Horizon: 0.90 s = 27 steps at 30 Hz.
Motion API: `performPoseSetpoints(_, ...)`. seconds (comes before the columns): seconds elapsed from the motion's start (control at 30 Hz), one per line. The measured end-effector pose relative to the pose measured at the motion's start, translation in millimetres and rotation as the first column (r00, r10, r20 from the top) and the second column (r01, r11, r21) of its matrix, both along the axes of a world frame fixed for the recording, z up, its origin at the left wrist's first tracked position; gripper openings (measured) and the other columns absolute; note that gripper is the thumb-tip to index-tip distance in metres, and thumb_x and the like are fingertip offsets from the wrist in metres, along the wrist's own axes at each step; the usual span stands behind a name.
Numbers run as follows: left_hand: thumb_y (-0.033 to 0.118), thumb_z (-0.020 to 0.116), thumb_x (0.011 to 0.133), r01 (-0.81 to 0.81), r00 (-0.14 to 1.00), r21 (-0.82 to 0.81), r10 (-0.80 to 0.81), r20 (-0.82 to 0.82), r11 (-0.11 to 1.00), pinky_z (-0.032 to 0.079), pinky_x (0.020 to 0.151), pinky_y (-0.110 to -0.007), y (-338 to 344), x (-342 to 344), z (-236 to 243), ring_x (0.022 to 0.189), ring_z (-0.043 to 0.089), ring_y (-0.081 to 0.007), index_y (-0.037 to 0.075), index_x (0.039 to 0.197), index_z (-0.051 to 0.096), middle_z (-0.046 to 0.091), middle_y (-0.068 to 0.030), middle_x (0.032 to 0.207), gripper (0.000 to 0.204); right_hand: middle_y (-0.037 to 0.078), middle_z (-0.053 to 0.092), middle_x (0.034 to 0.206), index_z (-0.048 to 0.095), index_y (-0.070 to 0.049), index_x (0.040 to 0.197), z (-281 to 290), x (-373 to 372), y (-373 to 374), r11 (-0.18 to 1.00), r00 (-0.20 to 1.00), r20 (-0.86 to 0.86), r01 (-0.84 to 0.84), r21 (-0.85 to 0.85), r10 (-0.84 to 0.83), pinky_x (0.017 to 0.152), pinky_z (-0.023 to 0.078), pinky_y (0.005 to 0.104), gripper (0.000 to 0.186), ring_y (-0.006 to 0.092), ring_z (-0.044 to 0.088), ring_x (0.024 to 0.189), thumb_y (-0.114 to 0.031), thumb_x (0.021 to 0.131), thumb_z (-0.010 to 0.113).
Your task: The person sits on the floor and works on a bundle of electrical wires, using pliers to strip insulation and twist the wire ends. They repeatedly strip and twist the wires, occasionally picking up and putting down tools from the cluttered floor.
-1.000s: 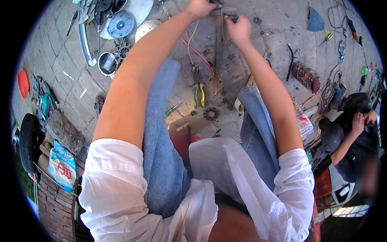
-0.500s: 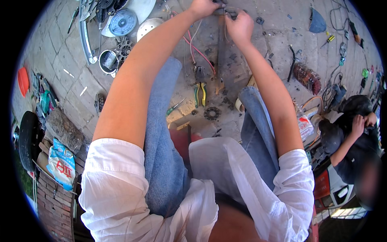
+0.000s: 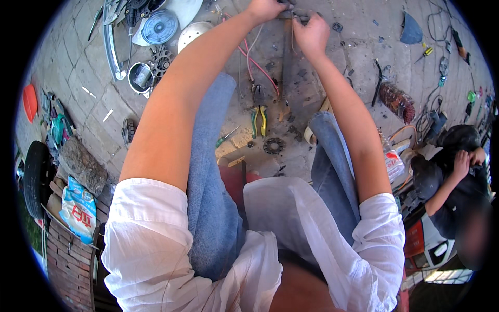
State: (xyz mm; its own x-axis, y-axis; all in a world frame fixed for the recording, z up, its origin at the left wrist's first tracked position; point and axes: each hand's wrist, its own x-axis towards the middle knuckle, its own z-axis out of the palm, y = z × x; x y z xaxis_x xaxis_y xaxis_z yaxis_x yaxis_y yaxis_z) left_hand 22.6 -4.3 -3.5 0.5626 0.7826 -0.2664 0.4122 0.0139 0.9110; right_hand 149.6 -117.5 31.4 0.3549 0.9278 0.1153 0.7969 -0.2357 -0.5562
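At the far edge of the view my left hand (image 3: 266, 9) is closed, its fingertips pinched on something too small to name. Just right of it, my right hand (image 3: 313, 35) is pinched on a thin wire (image 3: 292, 37), which hangs in a curve below the fingertips. The two hands almost meet above a long dark bar (image 3: 286, 65) on the ground. Red and pale wires (image 3: 253, 61) lie left of the bar. Nearer me are pliers (image 3: 258, 118) with yellow-green handles, jaws pointing away, a green-handled screwdriver (image 3: 227, 137) and a dark toothed ring (image 3: 273, 146).
Machine parts, including a grey round cover (image 3: 159, 27) and a white bowl-like cup (image 3: 140, 78), lie far left. A copper-coloured coil (image 3: 396, 100) and a yellow screwdriver (image 3: 427, 52) are on the right. Another person (image 3: 457, 179) sits at the right edge. A rock (image 3: 83, 165) lies left.
My right hand has shifted very slightly right. Both hands keep their pinch, and the tools on the ground have not moved.
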Motion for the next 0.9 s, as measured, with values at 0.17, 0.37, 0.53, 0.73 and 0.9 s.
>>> performPoseSetpoints(0.17,0.009,0.068,0.077,-0.027,0.999,-0.061,0.029,0.035,0.998,0.052,0.063,-0.033,-1,0,-1,0.066,0.065,-0.0167,0.003,0.09,0.071,0.07,-0.0106,0.075,0.015,0.023,0.066,0.083,0.067,0.001,0.088,-2,-1,2,1.0,1.0,0.002,0.0,0.023,0.0,0.072,0.05,0.0477,0.032,0.043,0.063,0.081,-0.028,0.074,0.07)
performPoseSetpoints(0.37,0.008,0.068,0.078,-0.033,0.995,-0.084,0.042,0.096,0.996,0.052,0.062,-0.033,-2,0,-1,0.064,0.064,-0.0154,0.002,0.09,0.071,0.069,-0.0097,0.074,0.014,0.024,0.066,0.083,0.067,0.002,0.086,-1,-1,3,1.0,1.0,-0.001,0.02,-0.024,-0.02,0.072,0.05,0.0477,0.033,0.0429,0.063,0.081,-0.028,0.074,0.07)
performPoseSetpoints(0.53,0.007,0.067,0.078,-0.02,0.998,-0.081,0.025,0.059,0.997,0.052,0.06,-0.032,-2,1,4,0.062,0.064,-0.0149,0.001,0.089,0.07,0.068,-0.0089,0.071,0.013,0.023,0.067,0.084,0.069,0.001,0.086,1,0,4,0.993,0.998,0.009,0.068,-0.099,-0.067,0.072,0.051,0.0467,0.034,0.042,0.064,0.082,-0.031,0.073,0.071)
performPoseSetpoints(0.73,0.005,0.065,0.078,-0.035,0.995,-0.151,0.048,0.084,0.988,0.052,0.057,-0.031,-3,1,7,0.061,0.064,-0.0139,0.001,0.09,0.07,0.068,-0.0082,0.071,0.013,0.021,0.068,0.084,0.07,-0.001,0.085,3,-1,7,0.979,0.994,-0.02,0.099,-0.179,-0.105,0.073,0.053,0.0443,0.034,0.0391,0.066,0.082,-0.032,0.072,0.073)
performPoseSetpoints(0.9,0.003,0.063,0.079,-0.026,0.994,-0.191,0.046,0.102,0.981,0.052,0.056,-0.03,-2,1,13,0.06,0.064,-0.013,0.001,0.09,0.069,0.068,-0.0074,0.071,0.013,0.02,0.069,0.083,0.071,-0.001,0.085,1,1,8,0.988,0.988,-0.121,0.076,-0.135,-0.092,0.073,0.053,0.0421,0.033,0.0372,0.067,0.081,-0.031,0.071,0.074)
